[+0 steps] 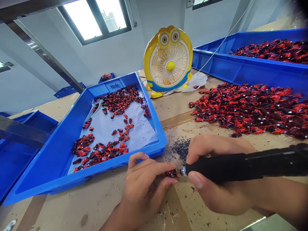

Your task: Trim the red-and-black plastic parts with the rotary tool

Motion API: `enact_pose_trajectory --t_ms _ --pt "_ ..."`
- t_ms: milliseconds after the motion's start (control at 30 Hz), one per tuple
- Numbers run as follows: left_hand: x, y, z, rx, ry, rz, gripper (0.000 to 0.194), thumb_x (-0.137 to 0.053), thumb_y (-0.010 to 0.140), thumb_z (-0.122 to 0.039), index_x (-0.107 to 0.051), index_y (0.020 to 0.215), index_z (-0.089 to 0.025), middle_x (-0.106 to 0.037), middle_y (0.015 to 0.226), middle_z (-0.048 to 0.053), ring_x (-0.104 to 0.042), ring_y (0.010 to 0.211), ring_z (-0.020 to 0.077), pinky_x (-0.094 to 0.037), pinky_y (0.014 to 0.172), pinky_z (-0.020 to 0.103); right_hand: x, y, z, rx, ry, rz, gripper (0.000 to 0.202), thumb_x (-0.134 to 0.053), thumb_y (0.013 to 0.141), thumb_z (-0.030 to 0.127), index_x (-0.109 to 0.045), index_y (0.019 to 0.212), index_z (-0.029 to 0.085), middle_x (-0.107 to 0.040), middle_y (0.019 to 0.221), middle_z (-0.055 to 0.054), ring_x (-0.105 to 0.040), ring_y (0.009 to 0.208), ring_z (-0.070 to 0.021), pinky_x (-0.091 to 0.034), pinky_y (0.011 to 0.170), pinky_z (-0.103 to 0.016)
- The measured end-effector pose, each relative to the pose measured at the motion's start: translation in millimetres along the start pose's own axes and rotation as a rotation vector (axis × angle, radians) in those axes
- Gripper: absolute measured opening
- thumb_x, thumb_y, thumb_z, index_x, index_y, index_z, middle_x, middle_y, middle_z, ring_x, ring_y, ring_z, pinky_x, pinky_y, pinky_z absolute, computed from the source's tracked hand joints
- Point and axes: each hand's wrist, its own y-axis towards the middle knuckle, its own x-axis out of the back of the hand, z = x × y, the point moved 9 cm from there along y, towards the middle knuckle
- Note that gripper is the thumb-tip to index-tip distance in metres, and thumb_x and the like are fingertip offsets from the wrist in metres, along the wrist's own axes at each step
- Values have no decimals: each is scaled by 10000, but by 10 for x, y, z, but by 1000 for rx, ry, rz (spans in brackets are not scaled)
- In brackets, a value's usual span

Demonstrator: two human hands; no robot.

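Head view: red-black part between the hands, pinched in left hand; right hand grips black tool, tip at the part, contact unclear. Best aligned, fingertips clear. Black crumbs just beyond, on desk.

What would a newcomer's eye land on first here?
Probably the yellow, goggle-eyed fan, standing between two blue trays. Next, the heap of red-and-black parts at right; then, at the front, the right hand aiming a black handheld tool at the small part pinched in the left hand.
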Motion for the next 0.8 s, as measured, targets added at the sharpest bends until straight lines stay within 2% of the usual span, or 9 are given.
enact_pose_trajectory --t_ms 133,267,300,467,800 --pt "2 -11 26 26 -22 0 58 -670 1070 -312 -686 1111 -274 -829 794 -83 -745 617 118 -446 891 350 146 -10 1 5 -29 -51 98 -685 891 288 -601 938 267 -662 728 32 -648 557 -115 -501 498 -249" --pt "-5 -13 37 39 -53 14 54 -650 1087 -324 -667 1113 -280 -856 837 -71 -768 641 129 -439 918 360 160 -14 67 88 -50 65 151 -711 920 290 -593 1014 271 -716 796 -4 -729 612 -158 -585 528 -271" --pt "-5 -12 37 39 -60 16 59 -637 1094 -330 -662 1112 -280 -860 852 -71 -774 649 128 -432 928 362 159 -16 82 97 -35 67 151 -709 923 295 -591 1015 269 -711 790 -3 -724 602 -157 -585 519 -271" --pt "-10 -12 23 23 -80 33 115 -582 1123 -377 -645 1120 -280 -866 899 -72 -781 675 125 -389 957 374 193 -30 80 17 51 -140 130 -670 957 357 -594 914 261 -642 698 17 -631 528 -130 -505 468 -272" --pt "7 18 -4 11 -51 25 162 -590 1115 -388 -684 1088 -259 -819 807 -90 -753 631 106 -401 932 355 115 -22 85 16 99 -126 82 -677 867 275 -610 899 242 -608 679 48 -602 549 -87 -464 494 -216"
